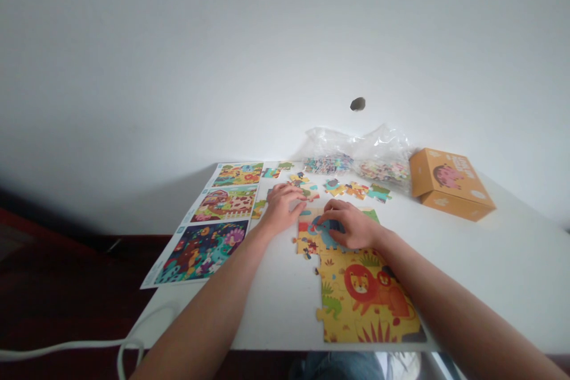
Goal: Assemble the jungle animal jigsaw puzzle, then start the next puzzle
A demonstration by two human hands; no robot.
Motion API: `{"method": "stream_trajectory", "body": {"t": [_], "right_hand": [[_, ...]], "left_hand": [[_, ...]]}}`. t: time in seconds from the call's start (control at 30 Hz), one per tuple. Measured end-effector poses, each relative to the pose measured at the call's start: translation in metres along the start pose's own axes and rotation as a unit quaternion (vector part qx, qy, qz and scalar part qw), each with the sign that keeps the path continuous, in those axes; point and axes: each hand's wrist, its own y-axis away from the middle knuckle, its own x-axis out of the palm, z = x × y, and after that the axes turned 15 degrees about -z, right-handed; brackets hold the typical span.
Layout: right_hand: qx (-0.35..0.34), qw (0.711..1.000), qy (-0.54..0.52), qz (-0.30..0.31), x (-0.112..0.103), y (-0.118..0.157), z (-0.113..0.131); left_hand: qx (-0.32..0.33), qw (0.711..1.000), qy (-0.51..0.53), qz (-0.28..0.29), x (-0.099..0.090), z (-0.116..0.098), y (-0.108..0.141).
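A partly joined jigsaw (374, 297) with lions and an elephant lies on the white table. My right hand (350, 224) rests over its upper part, fingers curled on the blue elephant; whether a piece is under the fingertips is hidden. Left of it, my left hand (282, 208) is over loose pieces beyond the jigsaw's upper left, its fingers bent and partly spread; what they touch cannot be made out. More loose pieces (356, 190) lie behind my hands. At the left is a printed sheet (225, 205) showing three pictures.
Two clear plastic bags of pieces (329, 163) lie against the white wall (267, 59). An orange box (452, 184) stands at the back right. A white cable (66, 345) runs past the table's front left corner. The table's front edge (276, 347) is near me.
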Motion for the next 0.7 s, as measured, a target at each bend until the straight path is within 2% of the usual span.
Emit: {"method": "stream_trajectory", "body": {"t": [0.07, 0.13, 0.23, 0.4, 0.5, 0.7], "right_hand": [[0.010, 1.000, -0.004, -0.018, 0.003, -0.001, -0.003], [0.025, 0.999, -0.002, -0.037, 0.006, -0.001, -0.006], [0.057, 0.996, 0.017, -0.069, 0.009, -0.003, -0.012], [0.110, 0.987, 0.048, -0.105, 0.012, -0.005, -0.020], [0.116, 0.985, 0.049, -0.115, 0.013, -0.006, -0.022], [0.117, 0.985, 0.049, -0.117, 0.013, -0.006, -0.022]], "left_hand": [[-0.049, 0.997, -0.059, -0.021, 0.004, 0.007, 0.000], [-0.076, 0.993, -0.094, -0.011, 0.007, 0.012, 0.002], [-0.088, 0.989, -0.117, 0.001, 0.009, 0.017, 0.003], [-0.118, 0.982, -0.147, -0.030, 0.014, 0.019, -0.002], [-0.109, 0.978, -0.176, -0.035, 0.016, 0.015, -0.005], [-0.071, 0.976, -0.205, -0.002, 0.015, 0.003, -0.007]]}}
